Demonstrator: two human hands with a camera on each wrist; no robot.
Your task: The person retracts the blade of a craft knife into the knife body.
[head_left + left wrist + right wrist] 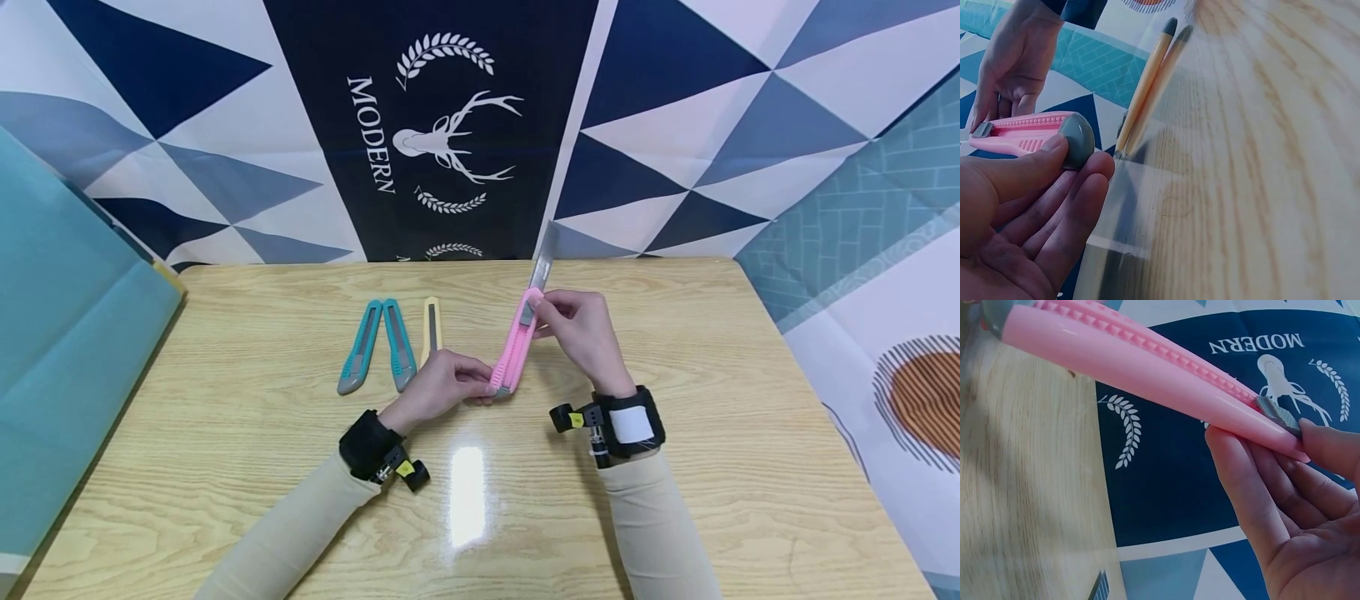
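Note:
Both hands hold a pink utility knife (516,350), tilted over the table. Its long metal blade (542,268) sticks out at the far end. My left hand (442,387) pinches the near end by the grey end cap (1079,140), thumb on one side and fingers on the other. At the blade end, my right hand (587,332) grips the pink body, its thumb at the grey slider (1277,415). A yellow utility knife (431,321) lies just beyond my left hand, which hides its lower part.
Two teal utility knives, one on the left (363,342) and one on the right (399,343), lie on the wooden table (300,467) left of the yellow one. A patterned cloth (247,167) covers the surface behind the table's far edge. A blue-green panel (67,333) borders the left side.

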